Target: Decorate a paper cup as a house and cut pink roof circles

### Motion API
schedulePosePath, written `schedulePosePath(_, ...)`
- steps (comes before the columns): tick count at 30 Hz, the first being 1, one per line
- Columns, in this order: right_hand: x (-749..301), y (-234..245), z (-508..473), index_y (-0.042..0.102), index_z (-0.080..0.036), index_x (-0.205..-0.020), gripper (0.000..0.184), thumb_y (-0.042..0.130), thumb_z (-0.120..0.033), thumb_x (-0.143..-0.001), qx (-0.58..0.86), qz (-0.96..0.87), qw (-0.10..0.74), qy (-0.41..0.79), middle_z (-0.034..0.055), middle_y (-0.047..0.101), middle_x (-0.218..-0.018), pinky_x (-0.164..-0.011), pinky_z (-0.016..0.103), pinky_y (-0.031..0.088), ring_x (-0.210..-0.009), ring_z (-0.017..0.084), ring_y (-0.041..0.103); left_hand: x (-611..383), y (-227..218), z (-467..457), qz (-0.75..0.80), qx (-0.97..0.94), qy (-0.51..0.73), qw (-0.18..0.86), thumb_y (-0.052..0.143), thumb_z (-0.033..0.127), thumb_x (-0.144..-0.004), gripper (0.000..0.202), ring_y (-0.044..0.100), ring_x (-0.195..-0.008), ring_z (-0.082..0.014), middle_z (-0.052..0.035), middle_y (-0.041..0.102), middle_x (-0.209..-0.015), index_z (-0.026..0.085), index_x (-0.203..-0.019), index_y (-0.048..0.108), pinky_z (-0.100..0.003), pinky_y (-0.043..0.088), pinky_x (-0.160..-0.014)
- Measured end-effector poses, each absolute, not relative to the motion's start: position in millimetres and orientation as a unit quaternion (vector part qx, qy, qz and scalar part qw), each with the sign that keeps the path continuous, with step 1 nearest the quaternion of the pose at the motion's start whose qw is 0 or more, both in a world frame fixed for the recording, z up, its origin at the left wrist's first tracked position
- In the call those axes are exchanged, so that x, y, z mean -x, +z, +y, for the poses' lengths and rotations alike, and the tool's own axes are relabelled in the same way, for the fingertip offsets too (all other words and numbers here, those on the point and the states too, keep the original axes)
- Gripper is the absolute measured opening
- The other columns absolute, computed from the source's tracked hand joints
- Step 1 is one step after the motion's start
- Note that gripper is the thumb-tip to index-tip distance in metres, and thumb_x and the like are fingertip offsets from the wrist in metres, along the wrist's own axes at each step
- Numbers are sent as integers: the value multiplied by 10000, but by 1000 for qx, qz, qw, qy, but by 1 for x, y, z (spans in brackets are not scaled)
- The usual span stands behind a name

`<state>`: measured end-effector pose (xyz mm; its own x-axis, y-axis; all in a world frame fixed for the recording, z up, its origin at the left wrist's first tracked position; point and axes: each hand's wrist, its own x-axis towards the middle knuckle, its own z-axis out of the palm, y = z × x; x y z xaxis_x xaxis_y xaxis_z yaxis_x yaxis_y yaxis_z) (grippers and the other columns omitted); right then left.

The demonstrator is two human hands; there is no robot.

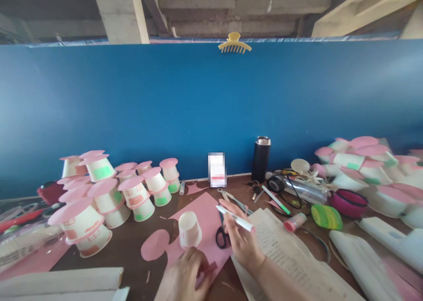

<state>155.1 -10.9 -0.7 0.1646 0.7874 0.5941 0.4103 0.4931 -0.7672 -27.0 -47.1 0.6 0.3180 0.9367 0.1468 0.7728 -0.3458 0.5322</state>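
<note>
In the head view, my right hand (244, 246) grips a white marker (240, 220) with a pink end, held aslant above the sheet. My left hand (187, 274) is low in the middle with its fingers curled; a blurred pinkish thing shows at its fingers, and I cannot make out what it is. Just beyond that hand, a white paper cup (190, 230) stands upside down on a pink paper sheet (206, 208). A cut pink paper circle (155, 245) lies to the left. Beside my right hand are black-handled scissors (222, 238), partly covered.
Stacked paper cups (137, 197) with pink discs stand on the left, and more cups (373, 169) are piled at right. A black flask (261, 160), a green marker (276, 200), a glue stick (295, 222) and printed paper (280, 248) lie around. A blue partition (185, 102) rises behind.
</note>
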Motion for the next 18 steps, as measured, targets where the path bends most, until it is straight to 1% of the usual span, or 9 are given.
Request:
schedulePosePath(2, -154, 1, -10, 692, -163, -1088, 518, 336, -532, -1010, 476, -609, 599, 208, 20, 620, -632, -509, 261, 520, -498, 148, 575, 30, 5, -44, 517, -756, 340, 213, 648, 326, -853, 140, 615, -654, -169, -7, 673, -721, 251, -734, 650, -228, 437, -623)
schedulePosePath(4, -152, 4, -10, 687, -137, -1018, 565, 295, -544, -1019, 471, -579, 605, 276, -11, 558, -524, -401, 231, 426, -415, 131, 525, 33, 7, -41, 497, -710, 438, 238, 685, 364, -836, 107, 619, -638, -170, -6, 700, -735, 277, -774, 687, -222, 467, -650)
schedulePosePath(6, -150, 6, -11, 668, -134, -942, 540, 367, -580, -992, 444, -523, 619, 382, -33, 520, -477, -375, 211, 359, -384, 115, 494, 37, 5, -38, 493, -661, 506, 253, 739, 404, -791, 122, 655, -682, -193, -26, 745, -806, 299, -854, 735, -231, 504, -706)
schedulePosePath(7, -149, 7, -12, 655, -141, -899, 510, 428, -592, -968, 423, -493, 624, 434, -37, 516, -478, -387, 206, 351, -395, 108, 489, 39, 3, -37, 494, -640, 529, 259, 769, 417, -760, 193, 677, -721, -206, -37, 763, -855, 307, -918, 751, -236, 518, -736)
schedulePosePath(8, -147, 7, -13, 640, -149, -861, 476, 488, -592, -944, 402, -471, 625, 475, -40, 515, -485, -410, 204, 358, -417, 104, 490, 41, 0, -36, 490, -633, 539, 263, 781, 424, -747, 240, 694, -762, -217, -46, 772, -894, 311, -958, 761, -239, 526, -761)
schedulePosePath(10, -145, 8, -17, 615, -159, -802, 419, 556, -554, -929, 381, -472, 619, 499, -39, 525, -500, -467, 210, 395, -462, 100, 493, 45, -4, -34, 476, -644, 538, 265, 767, 424, -766, 236, 709, -844, -231, -57, 777, -935, 315, -975, 775, -243, 530, -807)
schedulePosePath(12, -143, 8, -21, 603, -163, -786, 388, 573, -521, -934, 381, -496, 605, 493, -30, 545, -522, -507, 226, 431, -495, 107, 502, 46, -5, -33, 462, -664, 526, 263, 729, 415, -806, 182, 706, -881, -237, -63, 776, -931, 310, -943, 785, -250, 531, -824)
schedulePosePath(14, -141, 9, -24, 592, -167, -784, 380, 578, -518, -932, 385, -513, 592, 489, -30, 541, -526, -516, 241, 446, -500, 114, 504, 47, -5, -34, 456, -672, 521, 262, 706, 408, -829, 172, 701, -873, -234, -64, 775, -915, 305, -940, 786, -254, 534, -826)
schedulePosePath(18, -139, 13, -27, 574, -175, -789, 385, 578, -535, -923, 395, -538, 577, 472, -42, 519, -526, -533, 254, 427, -495, 115, 505, 48, -4, -34, 451, -678, 517, 263, 691, 426, -839, 198, 698, -870, -232, -70, 774, -911, 297, -956, 784, -257, 539, -824)
